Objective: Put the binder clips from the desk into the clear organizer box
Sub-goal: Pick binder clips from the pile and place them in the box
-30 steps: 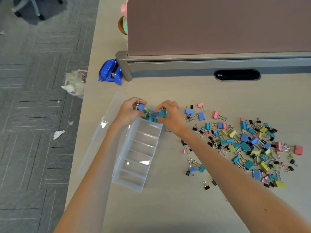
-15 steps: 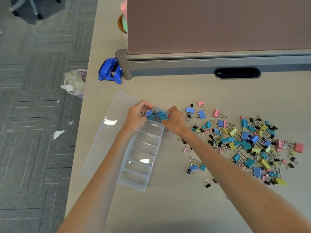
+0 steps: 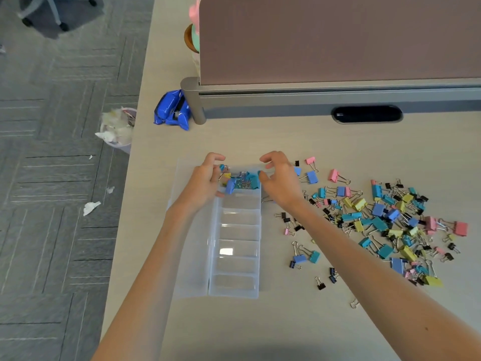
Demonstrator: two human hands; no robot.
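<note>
The clear organizer box (image 3: 235, 282) lies lengthwise on the desk with its lid (image 3: 192, 243) folded open to the left. Its far compartment holds a few blue, teal and yellow binder clips (image 3: 243, 181); the other compartments show nothing inside. My left hand (image 3: 204, 182) curls round the box's far left corner. My right hand (image 3: 279, 181) curls round its far right corner, thumb against the side wall. Several loose binder clips (image 3: 385, 217) in blue, teal, yellow, pink and black are scattered on the desk to the right.
A blue stapler (image 3: 173, 110) sits by the grey partition base (image 3: 312, 100) behind the box. The desk's left edge runs close to the lid. A full wastebasket (image 3: 117, 128) and paper scraps are on the floor to the left.
The clips my hands held went into the far compartment. Both hands then took the box's far end, and the box turned from slanted to straight.
</note>
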